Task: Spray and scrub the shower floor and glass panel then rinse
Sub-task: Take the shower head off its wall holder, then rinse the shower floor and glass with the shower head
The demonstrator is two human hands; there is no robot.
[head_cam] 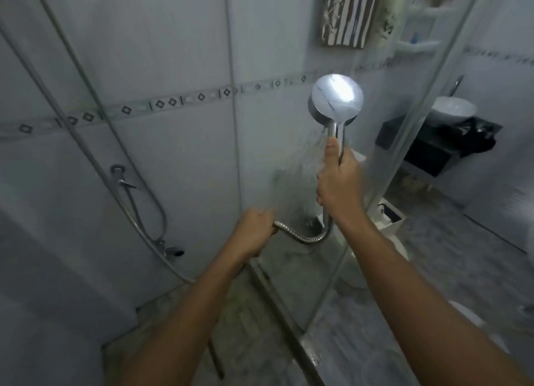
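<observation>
Right forearm [419,299]: reaches up from the near right edge, closest to the camera.
Left forearm [185,313]: comes in from the near edge, lower and to the left.
Right hand [339,183]: fingers wrapped round the handle of the shower head [336,98], thumb laid up along it. The head is held high, with its back to the camera.
Left hand [254,232]: curled round the hose [303,235], which loops across to the handle.
Water [312,154]: streaks fall away from the head toward the far side.
Glass panel [384,143]: just right of the head. Looks wet and hazy.
Shower floor [245,313]: below, between the arms.
Sink [453,111]: far right, beyond the glass.
Step, as I judge it: rinsing, working on the glass.
Next move calls for: sweeping the spray down the panel, then onto the floor, while feeding slack in the hose.
</observation>
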